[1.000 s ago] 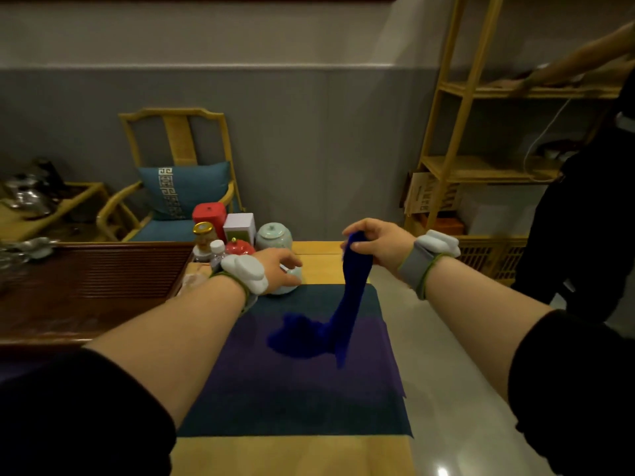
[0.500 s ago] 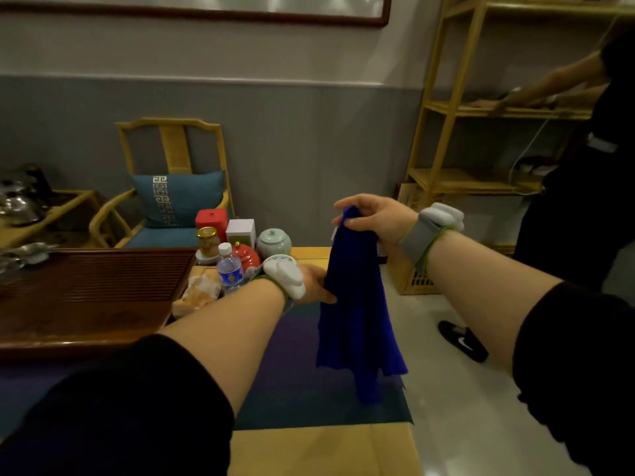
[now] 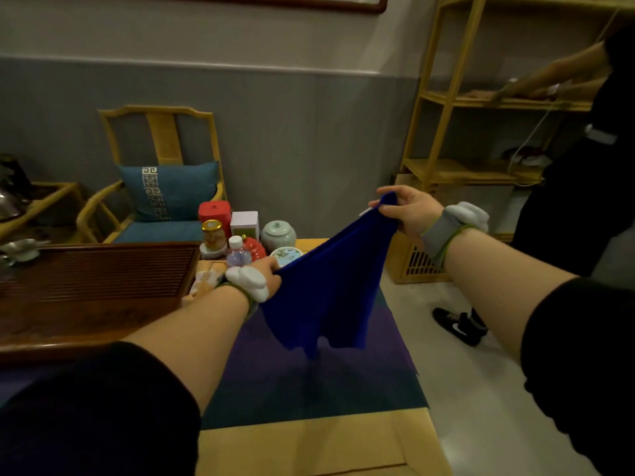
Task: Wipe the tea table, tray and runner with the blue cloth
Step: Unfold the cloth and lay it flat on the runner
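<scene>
The blue cloth [image 3: 330, 290] hangs spread in the air above the purple and teal runner [image 3: 319, 383]. My right hand [image 3: 407, 209] pinches its upper right corner, raised high. My left hand [image 3: 266, 274] grips the cloth's left edge, lower and nearer the jars. The runner lies on the pale wooden tea table [image 3: 309, 448]. The dark wooden tea tray [image 3: 89, 286] sits on the table to the left.
Jars, tins and a small water bottle [image 3: 237, 252] crowd the table's far end beside the tray. A yellow chair with a blue cushion [image 3: 168, 190] stands behind. Another person [image 3: 577, 201] in black stands at the right by a yellow shelf unit [image 3: 457, 132].
The cloth went from trailing on the runner to lifted clear. My left hand left the small jar and took the cloth's left edge; both hands have now pulled it wide.
</scene>
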